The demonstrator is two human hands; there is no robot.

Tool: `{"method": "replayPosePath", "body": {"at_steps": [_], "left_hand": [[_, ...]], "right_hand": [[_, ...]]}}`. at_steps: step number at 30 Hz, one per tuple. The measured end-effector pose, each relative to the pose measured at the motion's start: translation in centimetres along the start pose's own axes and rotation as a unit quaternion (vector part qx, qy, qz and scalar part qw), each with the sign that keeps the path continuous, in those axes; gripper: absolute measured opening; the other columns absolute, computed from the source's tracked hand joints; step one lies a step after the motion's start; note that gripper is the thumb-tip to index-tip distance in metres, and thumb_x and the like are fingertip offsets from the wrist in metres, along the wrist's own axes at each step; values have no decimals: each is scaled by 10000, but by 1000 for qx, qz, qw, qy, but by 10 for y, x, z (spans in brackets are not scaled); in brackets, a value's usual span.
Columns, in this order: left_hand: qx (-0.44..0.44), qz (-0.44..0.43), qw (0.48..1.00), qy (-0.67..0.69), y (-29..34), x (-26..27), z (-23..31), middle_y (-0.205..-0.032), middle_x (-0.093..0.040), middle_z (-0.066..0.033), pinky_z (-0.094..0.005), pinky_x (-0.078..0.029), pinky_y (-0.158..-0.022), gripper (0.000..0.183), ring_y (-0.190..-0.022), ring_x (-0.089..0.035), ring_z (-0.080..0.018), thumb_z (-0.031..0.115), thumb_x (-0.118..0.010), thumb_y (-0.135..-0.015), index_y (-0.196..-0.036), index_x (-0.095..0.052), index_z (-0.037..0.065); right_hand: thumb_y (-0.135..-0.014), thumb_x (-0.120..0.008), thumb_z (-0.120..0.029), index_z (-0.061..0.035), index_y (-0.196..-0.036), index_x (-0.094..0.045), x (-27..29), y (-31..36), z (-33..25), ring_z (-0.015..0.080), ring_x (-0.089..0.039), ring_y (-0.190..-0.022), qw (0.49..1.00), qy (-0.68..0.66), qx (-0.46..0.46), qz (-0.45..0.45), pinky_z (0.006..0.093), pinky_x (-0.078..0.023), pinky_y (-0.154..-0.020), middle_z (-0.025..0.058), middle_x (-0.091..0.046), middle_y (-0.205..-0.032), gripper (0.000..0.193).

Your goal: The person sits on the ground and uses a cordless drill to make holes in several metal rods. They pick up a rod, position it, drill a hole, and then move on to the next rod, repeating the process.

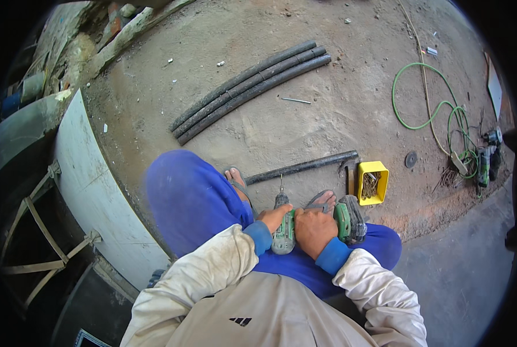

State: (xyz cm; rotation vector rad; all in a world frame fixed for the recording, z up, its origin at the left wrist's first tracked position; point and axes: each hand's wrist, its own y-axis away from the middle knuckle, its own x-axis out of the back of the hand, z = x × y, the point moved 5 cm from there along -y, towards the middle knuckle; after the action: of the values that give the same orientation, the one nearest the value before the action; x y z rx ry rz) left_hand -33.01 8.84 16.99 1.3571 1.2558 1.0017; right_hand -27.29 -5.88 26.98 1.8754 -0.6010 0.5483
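A green and grey cordless drill (282, 238) lies between my knees, with its bit pointing away from me. My right hand (316, 232) is wrapped around its handle, and the battery end (352, 220) sticks out on the right. Against the drill's body, near the chuck, my left hand (274, 219) is closed. The thin bit (281, 184) reaches the near edge of a black pipe (316, 165); I cannot tell whether it has entered. That pipe lies on the ground in front of my sandalled feet, its left end by my left foot (236, 180).
A yellow bin (373, 195) of screws or nails stands right of my right foot. Three black pipes (249, 87) lie farther off, near a thin metal rod (296, 100). Green cable (398, 95) and another power tool (484, 165) are at right. A curved white panel (96, 191) borders the left.
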Motion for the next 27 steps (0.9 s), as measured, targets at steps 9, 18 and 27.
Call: {"method": "replayPosePath", "body": {"at_steps": [9, 18, 27], "left_hand": [[-4, -11, 982, -190, -22, 16, 13, -1089, -773, -278, -413, -580, -892, 791, -1001, -776, -353, 627, -694, -869, -1094, -754, -129], [17, 44, 981, -187, -7, 18, 47, -947, -775, -147, -396, -595, -740, 579, -770, -762, -255, 526, -768, -898, -1023, -761, -39], [26, 44, 988, -148, -14, 12, 37, -1043, -787, -215, -425, -582, -855, 688, -921, -782, -309, 570, -771, -834, -1073, -777, -75]], "right_hand": [[-962, -602, -170, -71, -952, -728, -10, 5, -12, 335, -797, -749, 991, -51, -120, -20, 456, -634, -627, 179, -782, -822, 161], [-960, -586, -175, -65, -1070, -687, 0, -5, -11, 393, -786, -780, 986, -53, -148, -59, 499, -627, -677, 202, -778, -854, 185], [-969, -579, -163, -63, -1059, -713, 3, -3, -6, 387, -794, -837, 984, -44, -151, -81, 476, -640, -723, 197, -790, -896, 190]]}}
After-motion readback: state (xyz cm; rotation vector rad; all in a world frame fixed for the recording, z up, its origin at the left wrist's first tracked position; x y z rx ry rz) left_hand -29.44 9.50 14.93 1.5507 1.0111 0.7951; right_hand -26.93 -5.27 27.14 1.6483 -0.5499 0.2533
